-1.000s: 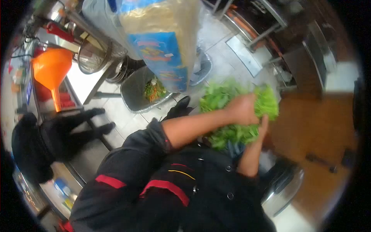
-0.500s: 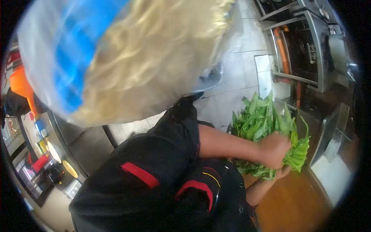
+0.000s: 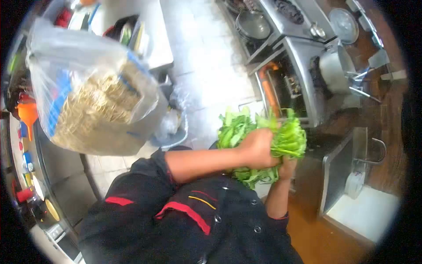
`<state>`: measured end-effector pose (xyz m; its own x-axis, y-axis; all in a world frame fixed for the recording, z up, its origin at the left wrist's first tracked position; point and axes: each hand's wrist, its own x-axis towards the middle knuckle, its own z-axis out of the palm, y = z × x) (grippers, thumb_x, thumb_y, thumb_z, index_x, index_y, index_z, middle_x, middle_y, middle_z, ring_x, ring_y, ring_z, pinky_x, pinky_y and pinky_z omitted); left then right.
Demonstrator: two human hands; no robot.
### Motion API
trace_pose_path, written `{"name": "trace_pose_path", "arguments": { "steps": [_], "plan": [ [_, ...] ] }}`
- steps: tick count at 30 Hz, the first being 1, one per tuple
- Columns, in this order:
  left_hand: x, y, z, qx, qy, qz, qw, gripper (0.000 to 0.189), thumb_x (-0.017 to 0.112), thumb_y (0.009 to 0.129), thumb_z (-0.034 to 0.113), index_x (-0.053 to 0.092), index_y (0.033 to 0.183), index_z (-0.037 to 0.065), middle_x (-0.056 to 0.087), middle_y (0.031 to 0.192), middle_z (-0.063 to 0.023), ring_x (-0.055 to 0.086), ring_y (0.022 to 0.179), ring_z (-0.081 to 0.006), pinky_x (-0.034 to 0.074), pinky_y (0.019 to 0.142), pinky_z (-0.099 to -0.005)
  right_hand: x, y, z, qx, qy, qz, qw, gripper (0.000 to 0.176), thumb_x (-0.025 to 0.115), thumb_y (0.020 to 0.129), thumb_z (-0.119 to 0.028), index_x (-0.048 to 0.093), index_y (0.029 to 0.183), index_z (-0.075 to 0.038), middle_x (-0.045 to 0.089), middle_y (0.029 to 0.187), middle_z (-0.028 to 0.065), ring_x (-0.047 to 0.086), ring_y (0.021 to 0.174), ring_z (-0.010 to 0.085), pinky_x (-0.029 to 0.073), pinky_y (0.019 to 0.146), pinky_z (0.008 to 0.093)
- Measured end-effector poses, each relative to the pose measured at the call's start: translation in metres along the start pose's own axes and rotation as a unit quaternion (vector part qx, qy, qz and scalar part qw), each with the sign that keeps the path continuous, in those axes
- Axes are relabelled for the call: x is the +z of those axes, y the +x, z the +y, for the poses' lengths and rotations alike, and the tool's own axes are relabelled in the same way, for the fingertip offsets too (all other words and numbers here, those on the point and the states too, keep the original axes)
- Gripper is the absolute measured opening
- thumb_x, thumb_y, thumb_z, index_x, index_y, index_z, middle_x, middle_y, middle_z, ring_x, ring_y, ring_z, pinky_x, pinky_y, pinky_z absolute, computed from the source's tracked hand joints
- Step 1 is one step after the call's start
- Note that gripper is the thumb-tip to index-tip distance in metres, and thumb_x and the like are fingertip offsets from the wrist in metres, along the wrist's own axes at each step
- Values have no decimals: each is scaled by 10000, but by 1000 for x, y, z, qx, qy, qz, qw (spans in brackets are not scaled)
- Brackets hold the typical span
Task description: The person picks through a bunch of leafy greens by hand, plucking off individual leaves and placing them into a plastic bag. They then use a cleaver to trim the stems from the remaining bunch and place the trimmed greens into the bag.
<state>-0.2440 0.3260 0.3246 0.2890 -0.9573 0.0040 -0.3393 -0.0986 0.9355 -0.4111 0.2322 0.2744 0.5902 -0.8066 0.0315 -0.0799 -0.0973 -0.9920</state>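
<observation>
My left hand [image 3: 257, 148] is closed around a big bunch of leafy greens [image 3: 288, 138], held in front of my black jacket with red trim [image 3: 184, 215]. My right hand [image 3: 288, 167] grips the same bunch from underneath, mostly hidden by the leaves. The greens hang in the air above the tiled floor [image 3: 206, 66]. A clear plastic bag of pale dry noodles with blue print [image 3: 96, 105] hangs close to the camera at the upper left; what holds it is out of view.
A steel stove [image 3: 285, 26] with a pan and a lidded pot stands at the top right. A steel sink with a tap [image 3: 351, 163] is on the right. A lined bin [image 3: 173, 127] sits on the floor. An orange funnel [image 3: 27, 112] and a counter with bottles line the left edge.
The view has swung, so the noodle bag no longer fills the top and sits at the upper left. Both hands keep hold of the greens, now nearer the middle of the frame.
</observation>
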Motion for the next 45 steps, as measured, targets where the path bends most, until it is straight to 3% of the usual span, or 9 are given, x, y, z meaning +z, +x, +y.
{"name": "trace_pose_path", "arguments": {
  "steps": [2, 9, 17, 19, 25, 31, 39, 41, 45],
  "plan": [
    [6, 23, -2, 11, 8, 27, 1000, 501, 690, 625, 319, 556, 1036, 67, 615, 869, -196, 593, 821, -371, 480, 726, -455, 6, 28, -7, -25, 117, -25, 992, 605, 705, 758, -244, 455, 1244, 16, 522, 1221, 101, 498, 1108, 214, 374, 964, 344],
    [-34, 96, -23, -1, 43, 171, 984, 611, 709, 618, 306, 507, 1120, 23, 594, 940, -227, 571, 881, -398, 467, 783, -444, 39, 148, -19, -1, 212, -143, 967, 565, 732, 741, -190, 486, 1209, 10, 548, 1181, 74, 530, 1055, 184, 399, 939, 332],
    [-136, 206, -64, 15, -25, 236, 971, 527, 696, 618, 286, 542, 1055, 35, 610, 907, -222, 591, 865, -385, 480, 759, -438, 113, 309, -14, -40, 183, -176, 966, 664, 746, 753, -226, 413, 1278, 6, 513, 1229, 79, 490, 1122, 190, 372, 974, 341],
    [-166, 236, -67, -74, 13, 232, 970, 513, 720, 594, 293, 583, 1033, 66, 636, 913, -178, 609, 853, -352, 481, 769, -402, 129, 347, -25, -31, 187, -197, 962, 664, 729, 770, -249, 404, 1287, 13, 503, 1243, 88, 477, 1143, 195, 355, 991, 349],
    [-254, 314, -79, -48, 27, 225, 973, 425, 692, 600, 266, 614, 968, 70, 644, 864, -167, 622, 814, -333, 491, 742, -389, 185, 460, -44, -29, 235, -262, 935, 611, 711, 779, -256, 442, 1252, 23, 517, 1225, 93, 497, 1115, 215, 353, 989, 353],
    [-359, 344, -105, -78, 57, 348, 932, 428, 697, 608, 252, 611, 991, 82, 655, 874, -141, 633, 808, -298, 492, 750, -363, 298, 548, -59, -2, 301, -315, 900, 538, 695, 776, -184, 474, 1227, 9, 545, 1177, 79, 519, 1078, 199, 382, 960, 347],
    [-515, 338, -161, -159, 151, 474, 853, 449, 697, 625, 272, 602, 1017, 75, 641, 951, -169, 618, 872, -331, 484, 757, -390, 502, 636, -53, 179, 348, -549, 739, 334, 623, 824, -109, 546, 1131, -1, 602, 1056, 67, 572, 942, 161, 456, 842, 304],
    [-551, 325, -166, -222, 150, 523, 810, 453, 702, 624, 273, 600, 1014, 66, 645, 954, -161, 621, 872, -323, 482, 762, -386, 556, 645, -67, 254, 351, -620, 655, 324, 619, 827, -120, 552, 1123, -5, 607, 1042, 73, 582, 929, 167, 467, 821, 301],
    [-601, 282, -197, -298, 143, 611, 719, 487, 710, 606, 256, 588, 1037, 66, 646, 943, -166, 619, 889, -330, 480, 773, -386, 646, 637, -88, 324, 340, -677, 566, 315, 614, 827, -130, 560, 1113, -9, 614, 1030, 84, 592, 918, 187, 475, 814, 315]
  ]
}}
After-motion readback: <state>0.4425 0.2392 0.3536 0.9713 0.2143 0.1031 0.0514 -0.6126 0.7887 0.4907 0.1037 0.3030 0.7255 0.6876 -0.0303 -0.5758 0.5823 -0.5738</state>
